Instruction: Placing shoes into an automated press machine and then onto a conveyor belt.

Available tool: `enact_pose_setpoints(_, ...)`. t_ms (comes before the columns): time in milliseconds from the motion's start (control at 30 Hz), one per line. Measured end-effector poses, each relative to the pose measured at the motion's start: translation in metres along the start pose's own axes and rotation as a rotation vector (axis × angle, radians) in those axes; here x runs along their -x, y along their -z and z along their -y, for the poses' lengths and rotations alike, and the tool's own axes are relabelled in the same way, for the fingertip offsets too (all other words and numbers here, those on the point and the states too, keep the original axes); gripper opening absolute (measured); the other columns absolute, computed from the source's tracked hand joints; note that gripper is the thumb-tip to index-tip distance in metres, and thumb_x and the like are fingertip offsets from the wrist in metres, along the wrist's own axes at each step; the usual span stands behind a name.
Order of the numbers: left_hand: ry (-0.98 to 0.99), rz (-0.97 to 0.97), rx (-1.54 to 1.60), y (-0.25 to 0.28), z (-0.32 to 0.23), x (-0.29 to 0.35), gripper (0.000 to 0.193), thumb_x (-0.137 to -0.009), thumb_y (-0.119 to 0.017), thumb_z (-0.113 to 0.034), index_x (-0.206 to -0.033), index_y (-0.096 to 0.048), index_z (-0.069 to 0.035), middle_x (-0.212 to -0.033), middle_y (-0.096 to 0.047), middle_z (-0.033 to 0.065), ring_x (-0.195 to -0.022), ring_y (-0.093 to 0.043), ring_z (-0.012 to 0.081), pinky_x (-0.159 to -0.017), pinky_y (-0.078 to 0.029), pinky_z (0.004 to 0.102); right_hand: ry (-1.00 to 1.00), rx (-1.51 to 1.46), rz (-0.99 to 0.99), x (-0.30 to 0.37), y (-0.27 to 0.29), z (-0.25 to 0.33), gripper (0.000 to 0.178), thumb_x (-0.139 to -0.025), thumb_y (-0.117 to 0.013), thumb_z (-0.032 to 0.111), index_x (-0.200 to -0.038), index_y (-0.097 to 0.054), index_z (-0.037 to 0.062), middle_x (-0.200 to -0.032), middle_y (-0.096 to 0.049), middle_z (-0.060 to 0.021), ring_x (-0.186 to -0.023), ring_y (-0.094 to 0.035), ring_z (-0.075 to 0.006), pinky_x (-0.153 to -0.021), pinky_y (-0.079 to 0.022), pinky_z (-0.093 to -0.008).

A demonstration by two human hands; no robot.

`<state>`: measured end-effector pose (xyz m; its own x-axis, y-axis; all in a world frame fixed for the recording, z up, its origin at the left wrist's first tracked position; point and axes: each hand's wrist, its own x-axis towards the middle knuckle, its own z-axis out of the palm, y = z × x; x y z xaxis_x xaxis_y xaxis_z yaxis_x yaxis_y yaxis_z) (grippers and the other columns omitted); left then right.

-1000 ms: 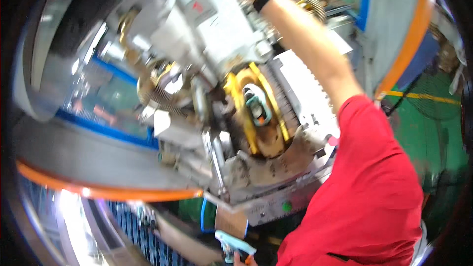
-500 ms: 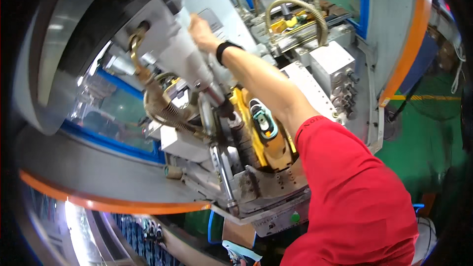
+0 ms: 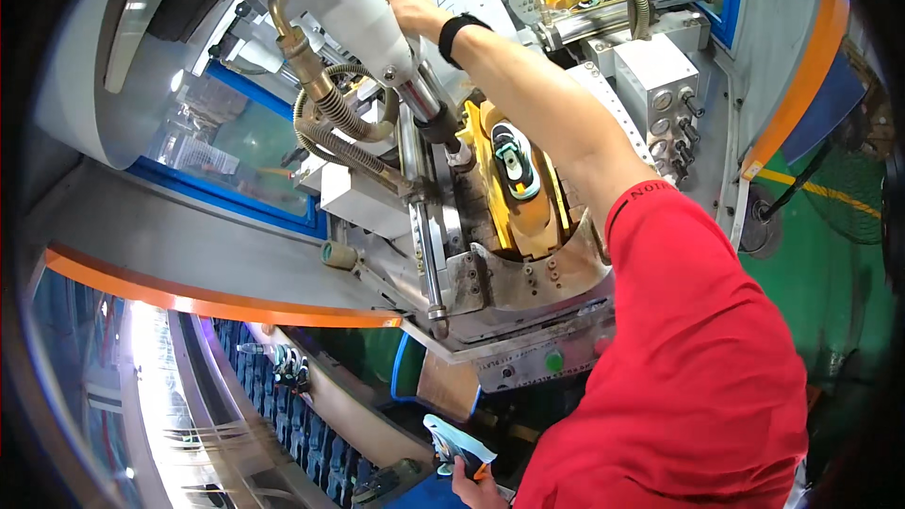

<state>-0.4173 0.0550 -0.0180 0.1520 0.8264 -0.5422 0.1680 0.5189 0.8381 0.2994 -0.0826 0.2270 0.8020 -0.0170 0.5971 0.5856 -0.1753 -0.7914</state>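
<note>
My right hand (image 3: 412, 5) reaches up to the white cylinder of the machine's press arm (image 3: 363, 19). Its fingertips are hidden behind that part, so I cannot make out any grip. Below the forearm, a teal, black and white shoe (image 3: 514, 160) sits in a yellow mould (image 3: 539, 221) inside the machine. At the bottom edge, my left hand (image 3: 476, 488) is closed on a light blue, black and orange shoe (image 3: 452, 443), held outside the machine. Part of the left hand is cut off by the picture's edge.
A metal rod (image 3: 429, 269) and ribbed hoses (image 3: 344, 113) stand left of the mould. A valve block (image 3: 655, 80) with gauges is at the right. The front panel carries a green button (image 3: 554, 361). A conveyor rack (image 3: 292, 424) with blue slats runs at lower left.
The view has shifted, so the machine sits higher in the picture. More of my left hand and its shoe now shows. My right hand stays at the press arm.
</note>
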Motion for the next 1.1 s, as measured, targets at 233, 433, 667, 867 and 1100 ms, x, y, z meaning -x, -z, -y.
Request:
enact_pose_setpoints(233,-0.253,0.171,-0.425,0.010,0.015,0.035,0.047,-0.077,-0.068,0.012,-0.122,-0.057,0.008,-0.091,-0.052,0.0063,-0.073,-0.045,0.0135,-0.059,-0.041,0.0259,0.080,0.059,0.052,0.001,0.026,0.006,0.064,-0.067,-0.080,0.032,-0.111,-0.057,-0.0076,-0.104,-0.064,-0.0321,-0.105,-0.062,-0.0433,-0.090,-0.050,-0.0443)
enact_pose_setpoints(433,-0.294,0.215,-0.359,0.002,0.023,0.015,0.046,-0.079,-0.065,0.010,-0.123,-0.053,0.012,-0.100,-0.057,0.0110,-0.081,-0.050,0.0161,-0.068,-0.044,0.0286,-0.070,0.190,0.113,-0.017,-0.003,-0.031,0.057,-0.072,-0.075,0.030,-0.113,-0.058,-0.0048,-0.110,-0.063,-0.0321,-0.108,-0.060,-0.0446,-0.092,-0.049,-0.0469)
enact_pose_setpoints(667,-0.215,0.228,-0.381,0.069,0.063,-0.030,0.046,-0.085,-0.064,0.003,-0.129,-0.054,0.000,-0.075,-0.054,0.0068,-0.062,-0.048,0.0172,-0.056,-0.042,0.0327,-0.043,0.081,-0.057,-0.025,-0.018,-0.042,0.056,-0.071,-0.077,0.038,-0.104,-0.064,-0.0054,-0.106,-0.064,-0.0315,-0.104,-0.063,-0.0433,-0.088,-0.051,-0.0467)
enact_pose_setpoints(867,0.051,0.273,-0.073,0.052,0.035,-0.012,0.029,-0.090,-0.064,-0.010,-0.118,-0.059,-0.005,-0.084,-0.054,0.0060,-0.068,-0.048,0.0152,-0.060,-0.042,0.0311,0.006,0.262,0.000,-0.019,-0.042,-0.019,0.031,-0.071,-0.063,0.010,-0.096,-0.061,-0.0086,-0.102,-0.063,-0.0329,-0.101,-0.063,-0.0433,-0.085,-0.052,-0.0472)
enact_pose_setpoints(1100,0.273,0.042,0.072,-0.018,-0.003,-0.007,0.031,-0.094,-0.061,-0.018,-0.120,-0.057,-0.003,-0.107,-0.061,0.0105,-0.093,-0.059,0.0245,-0.085,-0.052,0.0340,-0.124,0.106,-0.003,-0.003,-0.006,-0.024,0.057,-0.067,-0.078,0.021,-0.112,-0.055,-0.0060,-0.106,-0.063,-0.0324,-0.105,-0.061,-0.0460,-0.089,-0.050,-0.0495)
